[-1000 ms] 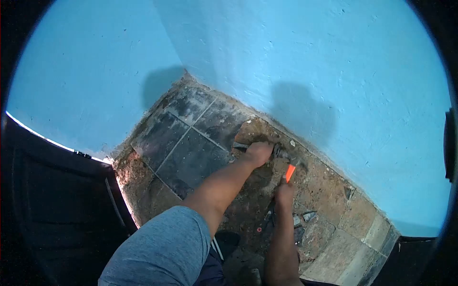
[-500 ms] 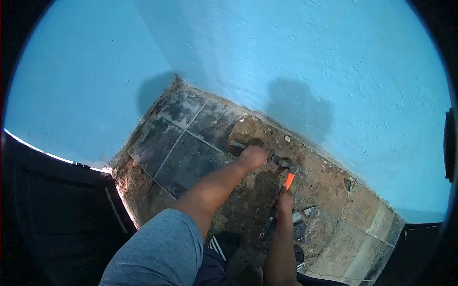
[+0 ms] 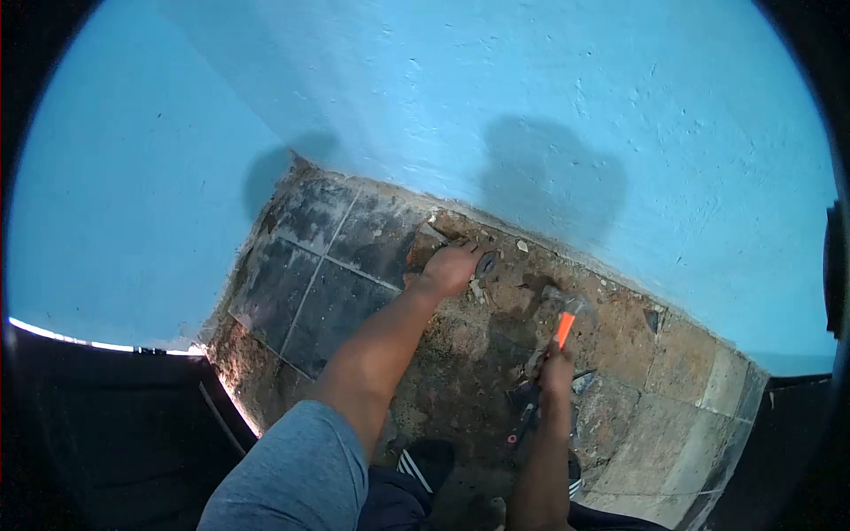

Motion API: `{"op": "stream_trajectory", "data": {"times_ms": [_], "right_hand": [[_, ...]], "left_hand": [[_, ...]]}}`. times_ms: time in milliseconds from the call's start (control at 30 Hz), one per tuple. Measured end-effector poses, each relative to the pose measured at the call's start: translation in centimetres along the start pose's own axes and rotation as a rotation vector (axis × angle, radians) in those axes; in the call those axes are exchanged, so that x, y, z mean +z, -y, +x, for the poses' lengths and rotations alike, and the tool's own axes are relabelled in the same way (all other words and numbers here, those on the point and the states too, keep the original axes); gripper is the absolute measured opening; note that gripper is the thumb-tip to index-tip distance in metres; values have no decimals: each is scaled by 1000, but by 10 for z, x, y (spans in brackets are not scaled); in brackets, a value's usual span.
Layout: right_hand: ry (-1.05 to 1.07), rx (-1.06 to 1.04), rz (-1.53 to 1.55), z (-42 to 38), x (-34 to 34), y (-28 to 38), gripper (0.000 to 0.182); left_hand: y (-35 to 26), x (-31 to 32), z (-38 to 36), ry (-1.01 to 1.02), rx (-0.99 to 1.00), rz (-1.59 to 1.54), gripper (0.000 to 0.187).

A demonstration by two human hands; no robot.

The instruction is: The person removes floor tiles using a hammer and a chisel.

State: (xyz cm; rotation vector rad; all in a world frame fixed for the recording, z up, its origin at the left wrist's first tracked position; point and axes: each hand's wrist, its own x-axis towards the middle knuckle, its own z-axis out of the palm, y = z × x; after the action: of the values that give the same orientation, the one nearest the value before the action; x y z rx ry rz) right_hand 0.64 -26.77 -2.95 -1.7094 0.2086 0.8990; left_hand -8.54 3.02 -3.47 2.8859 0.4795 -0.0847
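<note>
My left hand (image 3: 452, 269) is closed around a chisel (image 3: 486, 264), whose round dark end shows beside my fingers. It is low over broken, bare ground at the edge of the dark floor tiles (image 3: 341, 305). My palm hides most of the chisel's shaft. My right hand (image 3: 555, 370) grips a hammer (image 3: 566, 327) with an orange and black handle. The hammer's metal head is blurred and stands apart from the chisel, to its right. Past my right hand, the handle's lower end points back toward my feet.
A blue wall (image 3: 567, 88) meets the floor along a rough edge. Stripped brown ground (image 3: 452, 372) lies between the dark tiles and paler tiles (image 3: 682, 442) on the right. Loose shards lie near the wall. My striped shoe (image 3: 429, 465) is close by, and a dark panel (image 3: 97, 425) stands at left.
The hammer has swung right, away from the chisel's end. My left hand with the chisel has shifted up and left in view. The camera has turned slightly.
</note>
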Motion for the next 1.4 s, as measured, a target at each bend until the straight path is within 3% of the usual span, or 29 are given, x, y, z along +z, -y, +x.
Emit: {"op": "stream_trajectory", "data": {"times_ms": [133,333,367,433,467,533,567,667,767,867,967,1067,1167,1267,1400], "right_hand": [[-157,-112,5,-1,-22,30,33],[-427,-646,539,-33,2,109,37],[-485,-636,578,-38,16,113,37],[-590,-699,545,-22,55,75,34],[-609,-709,285,11,82,16,37],[-310,-500,-72,19,113,-27,35],[2,-286,-160,9,118,-19,29],[36,-115,-28,-9,106,-24,28],[78,-102,12,-21,84,-34,31],[33,-54,24,-24,70,-36,33],[-41,-40,4,-22,61,-31,35],[-61,-56,58,-15,50,-22,35],[-51,-94,83,-9,36,-8,34],[-52,-82,201,-15,25,18,34],[-143,-336,291,-24,8,53,33]], "left_hand": [[1,-5,11,19,-63,-34,58],[1,-17,18,-36,-141,-141,53],[3,-19,17,-33,-142,-158,52],[2,-28,18,15,-170,-179,52],[0,-32,19,35,-182,-191,52],[6,-18,18,2,-149,-180,50],[9,-15,19,-16,-128,-169,49],[3,-25,13,-39,-88,-109,48],[0,-19,12,-16,-86,-58,47],[-18,-26,3,75,-27,-50,47],[-23,-11,1,37,33,-52,47],[-15,-9,6,115,11,-17,50],[-8,-26,6,121,-131,-58,53],[7,-28,2,65,-35,-43,56],[12,-25,2,73,-21,-71,53]]}}
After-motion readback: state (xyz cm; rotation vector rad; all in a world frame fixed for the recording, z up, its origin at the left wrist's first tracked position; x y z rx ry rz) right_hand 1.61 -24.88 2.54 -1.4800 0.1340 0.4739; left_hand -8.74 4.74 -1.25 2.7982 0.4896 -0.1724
